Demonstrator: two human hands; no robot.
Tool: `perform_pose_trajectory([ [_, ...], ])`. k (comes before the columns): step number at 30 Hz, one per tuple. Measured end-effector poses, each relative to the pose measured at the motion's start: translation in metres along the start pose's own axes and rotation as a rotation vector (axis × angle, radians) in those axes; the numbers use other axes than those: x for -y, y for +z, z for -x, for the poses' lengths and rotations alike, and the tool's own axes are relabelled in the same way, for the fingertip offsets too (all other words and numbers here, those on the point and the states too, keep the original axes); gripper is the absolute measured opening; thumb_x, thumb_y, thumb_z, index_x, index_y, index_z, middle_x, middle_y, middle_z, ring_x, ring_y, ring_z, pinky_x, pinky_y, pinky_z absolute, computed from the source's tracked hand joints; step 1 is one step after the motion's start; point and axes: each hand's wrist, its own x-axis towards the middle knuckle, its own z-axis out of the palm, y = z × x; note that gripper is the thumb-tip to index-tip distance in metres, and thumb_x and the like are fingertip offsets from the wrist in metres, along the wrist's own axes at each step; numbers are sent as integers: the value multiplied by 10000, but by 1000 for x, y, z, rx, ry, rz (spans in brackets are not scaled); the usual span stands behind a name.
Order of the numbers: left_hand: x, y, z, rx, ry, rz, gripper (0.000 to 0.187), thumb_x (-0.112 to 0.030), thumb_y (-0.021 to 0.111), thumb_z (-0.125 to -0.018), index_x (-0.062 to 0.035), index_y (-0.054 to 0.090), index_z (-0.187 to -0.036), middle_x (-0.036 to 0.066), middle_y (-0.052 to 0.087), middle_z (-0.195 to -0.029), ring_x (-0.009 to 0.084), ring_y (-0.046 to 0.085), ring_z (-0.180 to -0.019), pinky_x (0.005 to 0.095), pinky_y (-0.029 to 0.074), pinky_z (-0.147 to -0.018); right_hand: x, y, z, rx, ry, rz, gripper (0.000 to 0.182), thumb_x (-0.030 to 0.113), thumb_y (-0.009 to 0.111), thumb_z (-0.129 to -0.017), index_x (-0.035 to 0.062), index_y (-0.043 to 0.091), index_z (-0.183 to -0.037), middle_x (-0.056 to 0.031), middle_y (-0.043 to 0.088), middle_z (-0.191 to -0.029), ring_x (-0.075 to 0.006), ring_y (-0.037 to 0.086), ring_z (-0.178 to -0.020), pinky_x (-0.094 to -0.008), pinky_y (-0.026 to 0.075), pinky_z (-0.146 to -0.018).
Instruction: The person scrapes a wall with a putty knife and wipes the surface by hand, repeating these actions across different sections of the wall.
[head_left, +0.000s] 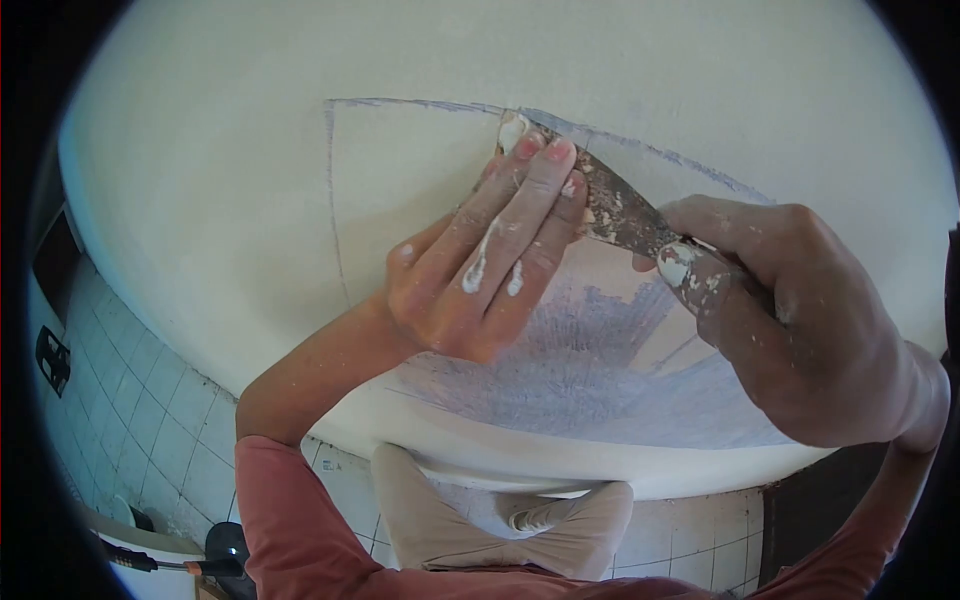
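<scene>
My right hand [815, 330] is wrapped around the handle of a putty knife [620, 205], its worn metal blade speckled with white and dark residue. The blade lies against a pale, cream-coloured wall [220, 230], with its edge near a bluish drawn line [420, 104]. My left hand [480, 265] rests on the blade, fingers stretched out and pressing near the working edge. White paste is smeared on its fingers. A white lump sits at the blade's corner, by the fingertips. Below the hands spreads a rough, blue-grey scraped patch [570, 370], partly hidden by my left hand and wrist.
Light tiled floor [140, 400] runs along the foot of the wall. At the left lies a black object [52, 360]. A tool with an orange and black handle [200, 567] lies at the lower left, close to a rounded white container [150, 555]. My bent legs [430, 510] are close to the wall.
</scene>
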Motion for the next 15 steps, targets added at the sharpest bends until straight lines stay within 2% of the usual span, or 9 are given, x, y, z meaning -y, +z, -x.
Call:
perform_pose_trajectory([
  [4, -1, -7, -7, 57, 44, 69, 203, -64, 654, -769, 11, 659, -957, 177, 649, -1007, 252, 653, -915, 278, 580, -730, 14, -9, 10, 39, 125, -150, 229, 48, 430, -856, -56, 583, -991, 3, 447, -517, -46, 385, -444, -234, 303, -410],
  [6, -4, -4, -7, 40, 2, 150, 178, -51, 650, -768, 15, 662, -933, 176, 651, -1000, 256, 654, -914, 279, 580, -728, 18, -8, 5, 38, 126, -133, 225, 53, 433, -859, -55, 584, -988, 4, 445, -513, -45, 387, -438, -231, 301, -404],
  [10, 5, -2, 3, 6, 6, 7, 156, -51, 631, -778, 14, 663, -916, 174, 652, -991, 255, 654, -913, 281, 582, -720, 3, 3, -5, -39, -74, 11, 229, 66, 427, -870, -53, 587, -983, 5, 440, -500, -42, 395, -414, -218, 303, -388],
  [12, 6, -13, -1, 61, 13, 34, 158, -55, 631, -779, 13, 664, -917, 171, 654, -987, 249, 656, -907, 274, 582, -709, 6, 4, -1, -30, -70, -56, 230, 68, 423, -872, -51, 585, -983, 5, 438, -497, -43, 397, -410, -218, 306, -385],
  [15, 2, -4, -1, -28, -14, 167, 168, -57, 640, -763, 4, 669, -916, 161, 659, -982, 232, 659, -899, 252, 577, -686, 18, -2, 3, 54, 26, -130, 230, 64, 415, -874, -47, 579, -990, 5, 439, -495, -45, 402, -402, -218, 312, -379],
])
